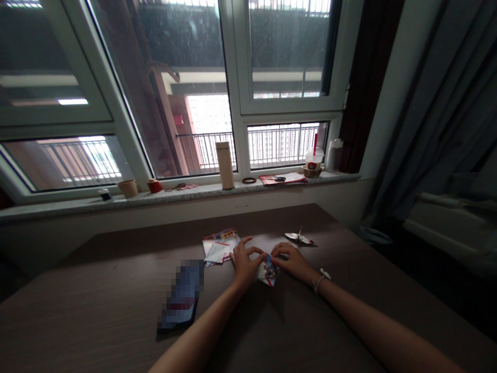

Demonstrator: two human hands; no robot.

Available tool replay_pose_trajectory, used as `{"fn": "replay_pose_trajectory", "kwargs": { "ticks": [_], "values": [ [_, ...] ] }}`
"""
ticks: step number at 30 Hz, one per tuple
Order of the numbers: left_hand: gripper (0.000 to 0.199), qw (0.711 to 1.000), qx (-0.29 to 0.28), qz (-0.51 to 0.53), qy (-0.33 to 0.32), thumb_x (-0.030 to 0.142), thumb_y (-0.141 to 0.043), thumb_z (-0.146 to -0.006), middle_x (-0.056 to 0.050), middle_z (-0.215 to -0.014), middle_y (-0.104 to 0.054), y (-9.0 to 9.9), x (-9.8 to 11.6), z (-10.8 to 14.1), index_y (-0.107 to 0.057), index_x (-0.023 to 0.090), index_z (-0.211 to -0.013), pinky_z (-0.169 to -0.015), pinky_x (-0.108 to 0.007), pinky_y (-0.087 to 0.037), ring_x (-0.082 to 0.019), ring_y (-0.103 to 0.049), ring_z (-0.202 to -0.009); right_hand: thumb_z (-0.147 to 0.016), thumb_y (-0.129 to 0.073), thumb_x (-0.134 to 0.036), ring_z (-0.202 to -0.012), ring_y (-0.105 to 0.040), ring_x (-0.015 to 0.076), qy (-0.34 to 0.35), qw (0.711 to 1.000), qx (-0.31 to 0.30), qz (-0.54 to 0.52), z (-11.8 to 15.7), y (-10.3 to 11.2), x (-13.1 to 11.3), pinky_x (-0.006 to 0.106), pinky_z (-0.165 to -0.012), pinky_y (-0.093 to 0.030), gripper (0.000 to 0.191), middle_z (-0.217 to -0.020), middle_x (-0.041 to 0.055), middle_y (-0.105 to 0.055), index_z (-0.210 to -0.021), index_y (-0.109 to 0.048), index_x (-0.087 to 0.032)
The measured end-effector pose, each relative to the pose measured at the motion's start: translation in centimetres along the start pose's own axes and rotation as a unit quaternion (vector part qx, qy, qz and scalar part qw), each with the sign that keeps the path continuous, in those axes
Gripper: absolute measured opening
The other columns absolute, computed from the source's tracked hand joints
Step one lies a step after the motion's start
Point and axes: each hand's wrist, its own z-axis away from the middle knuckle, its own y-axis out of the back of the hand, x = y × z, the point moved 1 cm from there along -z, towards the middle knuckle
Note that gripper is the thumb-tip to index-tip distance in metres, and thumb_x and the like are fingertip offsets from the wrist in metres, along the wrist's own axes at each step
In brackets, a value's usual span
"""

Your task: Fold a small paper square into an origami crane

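Note:
Between both hands is a small folded piece of printed paper, white, blue and red, its lower corner pointing toward me. My left hand pinches its upper left edge with thumb and index finger, the other fingers raised. On the upper right edge, my right hand grips with its fingertips. A folded paper crane stands on the table just beyond my right hand. Left of my left hand lie several flat printed paper sheets, partly overlapping. The exact folds under my fingertips are hidden.
A phone with a blurred screen lies left of my left forearm on the brown table. Along the windowsill stand a beige bottle, a paper cup, scissors on papers, a drink cup with red straw and a grey bottle.

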Motion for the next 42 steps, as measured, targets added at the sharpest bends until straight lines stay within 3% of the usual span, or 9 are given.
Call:
{"fn": "replay_pose_trajectory", "kwargs": {
  "ticks": [9, 14, 20, 24, 29, 35, 42],
  "values": [
    [0.004, 1.000, 0.012, -0.001, 0.000, 0.029, -0.072, -0.078, -0.001, -0.135, -0.053, 0.1, -0.1, 0.0, -0.076, 0.029, -0.079, -0.115, -0.057, -0.019, -0.029, -0.039, -0.132, -0.082, -0.069, -0.036, -0.091, -0.060, 0.0195, 0.006, 1.000, -0.001, 0.011, 0.0, 0.0, -0.3, 0.035, -0.091, -0.041, 0.018, -0.087, 0.0033, -0.069, -0.072, -0.070, -0.020],
    [0.009, 0.999, -0.015, -0.035, 0.003, 0.033, -0.071, -0.078, -0.001, -0.139, -0.051, 0.0, -0.5, -0.1, -0.077, 0.033, -0.085, -0.115, -0.061, -0.012, -0.031, -0.036, -0.135, -0.085, -0.063, -0.037, -0.089, -0.059, 0.0197, -0.006, 0.998, 0.053, 0.045, 0.1, 0.3, 0.0, 0.034, -0.089, -0.042, 0.024, -0.082, 0.0036, -0.067, -0.068, -0.066, -0.020],
    [0.005, 0.994, -0.060, -0.090, 0.007, 0.028, -0.071, -0.076, -0.002, -0.137, -0.054, -0.3, -0.8, 0.0, -0.076, 0.030, -0.077, -0.114, -0.065, -0.005, -0.032, -0.036, -0.135, -0.086, -0.060, -0.046, -0.091, -0.059, 0.0216, -0.033, 0.991, 0.121, 0.054, 0.2, 0.4, 0.8, 0.036, -0.090, -0.042, 0.030, -0.086, 0.0049, -0.066, -0.072, -0.065, -0.021],
    [0.006, 0.993, -0.056, -0.106, -0.002, 0.027, -0.070, -0.078, -0.002, -0.138, -0.053, -0.3, -0.8, 0.0, -0.075, 0.029, -0.077, -0.113, -0.066, -0.007, -0.032, -0.035, -0.135, -0.087, -0.058, -0.047, -0.091, -0.059, 0.0214, -0.032, 0.994, 0.092, 0.038, 0.1, 0.5, 0.6, 0.035, -0.089, -0.043, 0.032, -0.087, 0.0052, -0.067, -0.074, -0.067, -0.020],
    [0.006, 0.989, -0.059, -0.133, 0.000, 0.028, -0.069, -0.079, -0.003, -0.138, -0.053, -0.2, -0.8, 0.1, -0.074, 0.028, -0.078, -0.112, -0.068, -0.007, -0.033, -0.035, -0.135, -0.092, -0.049, -0.034, -0.092, -0.059, 0.0218, -0.054, 0.997, 0.053, 0.033, 0.2, 0.7, 0.6, 0.036, -0.089, -0.042, 0.027, -0.090, 0.0068, -0.068, -0.083, -0.070, -0.019],
    [0.004, 0.985, -0.060, -0.161, -0.018, 0.028, -0.069, -0.079, -0.004, -0.138, -0.052, -0.3, -0.8, 0.3, -0.071, 0.027, -0.082, -0.111, -0.070, -0.006, -0.033, -0.034, -0.136, -0.081, -0.058, -0.015, -0.099, -0.057, 0.0233, -0.047, 0.998, 0.008, 0.042, 0.5, 0.7, 1.2, 0.040, -0.096, -0.041, 0.016, -0.096, 0.0063, -0.069, -0.087, -0.073, -0.021],
    [0.006, 0.986, -0.061, -0.153, -0.017, 0.027, -0.068, -0.079, -0.004, -0.139, -0.052, -0.1, -0.6, 0.5, -0.071, 0.029, -0.085, -0.111, -0.070, -0.007, -0.032, -0.033, -0.136, -0.080, -0.067, -0.024, -0.099, -0.057, 0.0238, -0.044, 0.998, -0.009, 0.041, 0.5, 0.7, 1.6, 0.040, -0.095, -0.041, 0.010, -0.096, 0.0063, -0.068, -0.086, -0.074, -0.022]
  ]
}}
